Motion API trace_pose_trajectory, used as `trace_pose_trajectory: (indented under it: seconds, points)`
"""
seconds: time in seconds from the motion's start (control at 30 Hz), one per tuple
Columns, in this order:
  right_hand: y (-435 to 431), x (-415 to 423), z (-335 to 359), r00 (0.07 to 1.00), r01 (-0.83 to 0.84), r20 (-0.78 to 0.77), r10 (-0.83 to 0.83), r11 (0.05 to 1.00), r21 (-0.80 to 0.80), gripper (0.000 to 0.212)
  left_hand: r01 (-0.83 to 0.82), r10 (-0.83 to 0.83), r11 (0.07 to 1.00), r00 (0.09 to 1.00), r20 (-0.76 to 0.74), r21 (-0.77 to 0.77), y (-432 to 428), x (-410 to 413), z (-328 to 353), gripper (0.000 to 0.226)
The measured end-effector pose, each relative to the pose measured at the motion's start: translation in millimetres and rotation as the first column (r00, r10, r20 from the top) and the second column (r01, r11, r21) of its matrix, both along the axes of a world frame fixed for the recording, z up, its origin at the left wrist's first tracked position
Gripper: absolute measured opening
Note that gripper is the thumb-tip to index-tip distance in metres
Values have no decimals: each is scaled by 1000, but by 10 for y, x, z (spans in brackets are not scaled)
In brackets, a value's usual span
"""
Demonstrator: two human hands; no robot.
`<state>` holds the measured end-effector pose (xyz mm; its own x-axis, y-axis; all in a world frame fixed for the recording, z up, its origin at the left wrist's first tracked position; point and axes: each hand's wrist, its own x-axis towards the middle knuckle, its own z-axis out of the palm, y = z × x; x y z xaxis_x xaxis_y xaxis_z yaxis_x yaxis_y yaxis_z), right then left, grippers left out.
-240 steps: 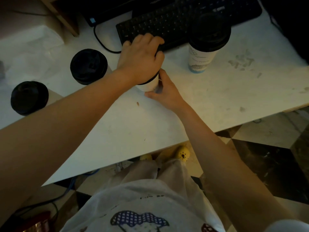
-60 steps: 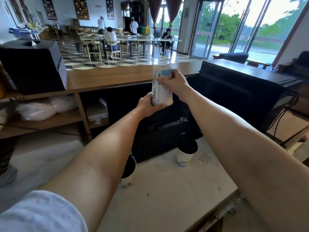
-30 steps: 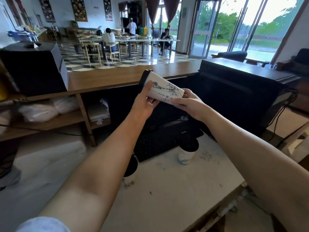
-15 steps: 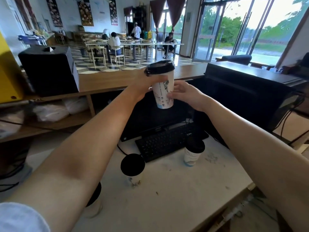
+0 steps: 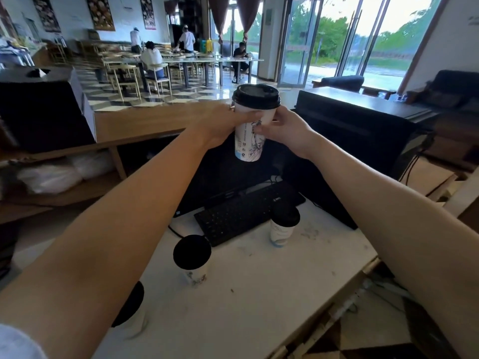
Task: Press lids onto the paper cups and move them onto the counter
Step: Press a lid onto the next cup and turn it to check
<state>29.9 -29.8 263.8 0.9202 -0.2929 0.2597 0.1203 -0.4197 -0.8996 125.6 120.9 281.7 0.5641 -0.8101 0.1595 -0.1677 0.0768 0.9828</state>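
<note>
Holding a tall paper cup (image 5: 250,137) upright in mid-air at 12 o'clock, capped with a black lid (image 5: 256,95). Wrapping the left hand (image 5: 220,124) round its upper wall from 9 o'clock and gripping with the right hand (image 5: 286,130) from 3 o'clock, just under the rim. Not yet resting on the wooden counter (image 5: 145,120) at 11 o'clock. Probably feeling light and easily crushed, so best gripping gently near the stiffer rim. Leaving three more lidded cups (image 5: 282,233) on the white desk (image 5: 259,294) at 6 o'clock.
</note>
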Motion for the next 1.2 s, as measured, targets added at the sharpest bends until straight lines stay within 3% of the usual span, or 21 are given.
trace_pose_trajectory:
  seconds: [0.33, 0.43, 0.63, 0.83, 1.2]
  points:
    - [-413, -547, -555, 989, 128, -70, -129, 992, -23, 70, -26, 29, 993, 999, -25, 114, -482, -564, -538, 26]
    - [-513, -785, -837, 985, 142, -96, -141, 990, 9, 68, -31, 40, 989, 997, -63, 147, -627, -762, -825, 35]
    - [-521, -1232, -1549, 981, 146, -141, -130, 982, 116, 66, -62, 94, 963, 989, -113, 262, -695, -1147, -1532, 75]
    - [-532, -1527, -2269, 968, 177, -207, -142, 971, 160, 69, -88, 155, 945, 969, -192, 316, -702, -1487, -2160, 62]
    - [-813, -1682, -2943, 940, 172, -329, -92, 959, 223, 79, -116, 223, 914, 944, -244, 388, -1054, -1743, -2800, 78]
